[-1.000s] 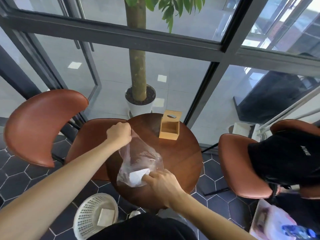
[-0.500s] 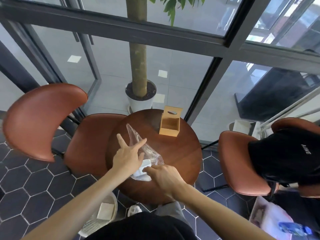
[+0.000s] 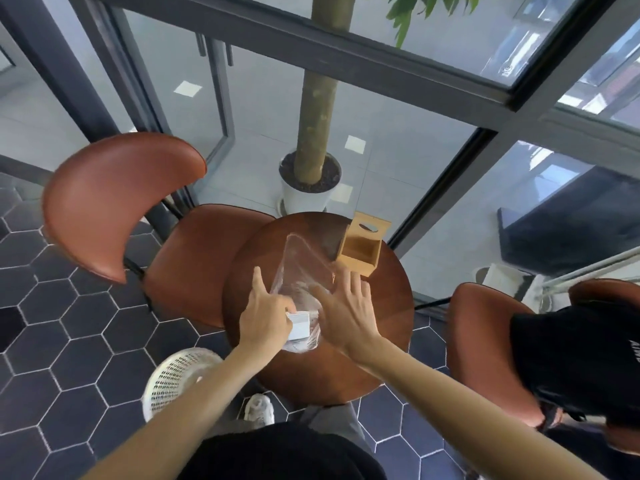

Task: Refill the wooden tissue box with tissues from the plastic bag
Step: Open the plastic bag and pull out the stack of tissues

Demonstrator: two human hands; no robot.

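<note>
A clear plastic bag [image 3: 298,268] lies on the round wooden table [image 3: 374,327], its mouth pointing away from me. A white stack of tissues [image 3: 300,326] sits in the bag's near end. My left hand [image 3: 265,318] rests on the bag's left side, fingers curled on the tissue stack through the plastic, thumb raised. My right hand [image 3: 346,311] is spread flat over the bag's right side, fingers apart. The wooden tissue box [image 3: 360,249] stands at the table's far edge, its lid raised and the inside showing nothing in it.
Brown leather chairs [image 3: 114,199] stand left and right of the table; the right one [image 3: 485,341] holds a black bag [image 3: 571,355]. A white lattice basket [image 3: 176,382] sits on the hexagon-tile floor by my left arm. A potted tree [image 3: 310,181] stands behind the glass wall.
My left hand let go of the bag's top and came down onto the tissue end. The bag now lies flat. My right hand opened and moved up over the bag.
</note>
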